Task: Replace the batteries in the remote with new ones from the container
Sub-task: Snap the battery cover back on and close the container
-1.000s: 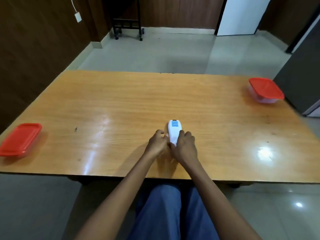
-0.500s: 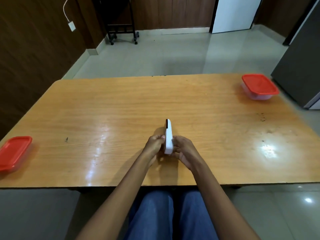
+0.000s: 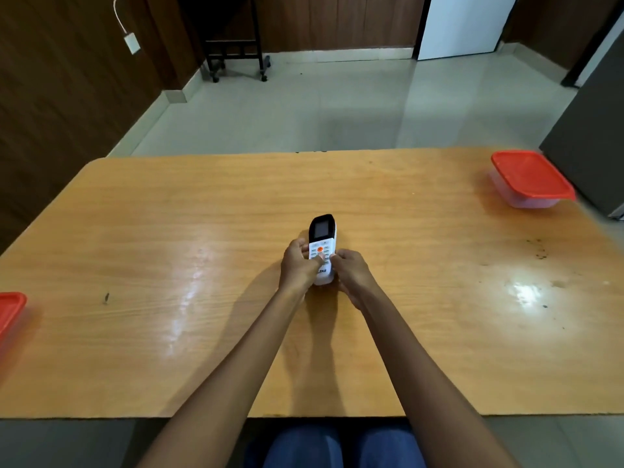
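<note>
Left hand wrapped round the left side of the remote, thumb across the keypad. Right hand grips its lower right side. Remote held button-face up, screen end pointing to the far edge, over the middle of the table, nearer the near edge. Whether its base rests on the wood: cannot tell.

Step in hand, as judged: orienting the remote; battery cover is on the hidden back. Next move calls for turning it over and sliding the cover off.

Lidded container sits at the far right corner, well apart from the hands, close to the right edge. A second red-lidded container is at the left edge, partly out of view. Which one holds new batteries: cannot tell. Surface between hands and both containers is bare; a reach either way is unobstructed.
</note>
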